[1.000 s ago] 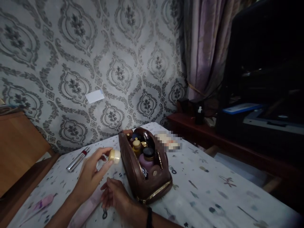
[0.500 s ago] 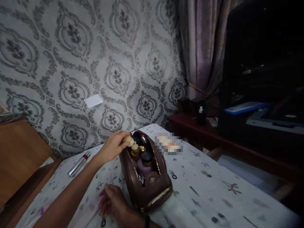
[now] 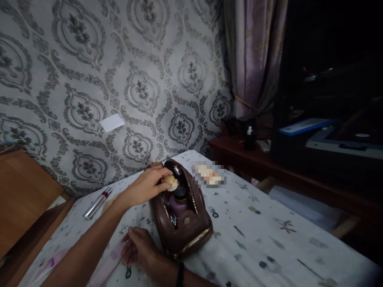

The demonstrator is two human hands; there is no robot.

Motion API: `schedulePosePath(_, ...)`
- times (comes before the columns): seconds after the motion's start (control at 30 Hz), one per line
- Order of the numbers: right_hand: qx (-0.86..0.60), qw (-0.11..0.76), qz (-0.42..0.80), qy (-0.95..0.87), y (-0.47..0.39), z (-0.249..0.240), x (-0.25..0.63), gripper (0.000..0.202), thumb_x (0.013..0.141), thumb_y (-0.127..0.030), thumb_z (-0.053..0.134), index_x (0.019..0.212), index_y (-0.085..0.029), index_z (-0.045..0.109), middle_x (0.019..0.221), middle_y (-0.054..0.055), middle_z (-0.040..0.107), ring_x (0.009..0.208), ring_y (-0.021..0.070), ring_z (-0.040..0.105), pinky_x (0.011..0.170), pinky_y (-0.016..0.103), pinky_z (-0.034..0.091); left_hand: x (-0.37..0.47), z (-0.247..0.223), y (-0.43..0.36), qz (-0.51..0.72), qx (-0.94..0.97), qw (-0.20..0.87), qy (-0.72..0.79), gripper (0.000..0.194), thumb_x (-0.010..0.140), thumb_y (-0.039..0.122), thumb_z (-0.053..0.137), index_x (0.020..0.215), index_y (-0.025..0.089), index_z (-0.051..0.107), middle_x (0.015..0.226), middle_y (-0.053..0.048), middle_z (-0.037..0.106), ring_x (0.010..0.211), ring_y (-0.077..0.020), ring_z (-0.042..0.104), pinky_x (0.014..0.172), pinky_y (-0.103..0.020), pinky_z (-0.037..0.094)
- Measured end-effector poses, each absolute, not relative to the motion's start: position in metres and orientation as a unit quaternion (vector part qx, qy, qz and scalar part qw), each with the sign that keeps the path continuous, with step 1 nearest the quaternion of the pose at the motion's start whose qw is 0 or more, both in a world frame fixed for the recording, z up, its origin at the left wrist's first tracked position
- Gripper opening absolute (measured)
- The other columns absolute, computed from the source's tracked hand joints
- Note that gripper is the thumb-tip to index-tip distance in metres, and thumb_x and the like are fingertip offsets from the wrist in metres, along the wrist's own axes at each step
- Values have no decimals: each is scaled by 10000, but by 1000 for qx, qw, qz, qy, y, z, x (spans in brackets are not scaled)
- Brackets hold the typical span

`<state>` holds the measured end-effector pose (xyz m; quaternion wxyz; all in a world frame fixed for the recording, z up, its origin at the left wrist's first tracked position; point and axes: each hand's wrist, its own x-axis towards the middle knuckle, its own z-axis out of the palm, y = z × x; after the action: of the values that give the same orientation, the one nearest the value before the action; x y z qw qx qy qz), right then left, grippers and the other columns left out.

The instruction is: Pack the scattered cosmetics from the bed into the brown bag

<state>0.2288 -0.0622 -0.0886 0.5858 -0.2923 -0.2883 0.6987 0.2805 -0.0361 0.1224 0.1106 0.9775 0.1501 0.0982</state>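
A brown leather toiletry bag [image 3: 191, 239] stands unzipped on the patterned cloth. My left hand [image 3: 148, 184] reaches over its far left edge, thumb and fingers pinching a small gold-and-white jar [image 3: 170, 183] above the opening. Inside the bag I see a purple container [image 3: 178, 208] under a black lid [image 3: 180, 193], and a small silver cap [image 3: 177, 170]. Other contents are hidden by my fingers and the dark interior. Left of the bag's near end, my right hand [image 3: 142, 248] rests low with fingers loosely curled and apart, holding nothing.
A silver tube with a red band [image 3: 97, 203] lies on the left of the cloth. Beyond the bag lies a pixelated flat item [image 3: 208, 175]. Wallpaper backs the table; a dark red shelf [image 3: 233, 157] runs along the right. A wooden panel [image 3: 26, 195] is at left.
My left hand has moved the small jar slightly right and down, over the middle of the bag's opening. The whole view has shifted a little. My right hand stays beside the bag.
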Motion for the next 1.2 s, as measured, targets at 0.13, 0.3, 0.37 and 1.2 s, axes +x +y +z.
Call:
schedulePosePath(0.13, -288, 588, 697, -291, -65, -89, 229, 651, 712, -812, 576, 823, -173, 523, 538, -15, 600, 396, 107, 539, 400, 212, 340, 286, 117, -42, 88, 980, 99, 147, 262, 880, 253, 600, 1135, 239, 657, 1077, -39, 686, 997, -219, 615, 904, -333, 457)
schedulePosePath(0.3, -285, 591, 695, -293, -66, -87, 230, 664, 694, -824, 580, 809, -174, 519, 517, -22, 591, 382, 104, 531, 387, 207, 324, 294, 112, -49, 80, 978, 103, 160, 289, 893, 226, 565, 1170, 194, 641, 1127, -72, 670, 1014, -232, 621, 915, -356, 457)
schedulePosePath(0.37, -279, 594, 695, -295, -66, -87, 230, 660, 691, -820, 588, 805, -173, 521, 520, -22, 594, 380, 100, 530, 386, 206, 324, 296, 111, -51, 78, 978, 104, 163, 283, 893, 225, 560, 1160, 187, 644, 1101, -72, 666, 998, -232, 622, 905, -358, 459)
schedulePosePath(1.2, -276, 593, 697, -293, -68, -86, 230, 666, 672, -809, 618, 809, -162, 539, 534, -18, 597, 398, 107, 544, 399, 211, 339, 283, 110, -49, 181, 955, 164, 168, 279, 865, 223, 592, 1137, 210, 654, 1077, -53, 707, 977, -205, 664, 852, -316, 513)
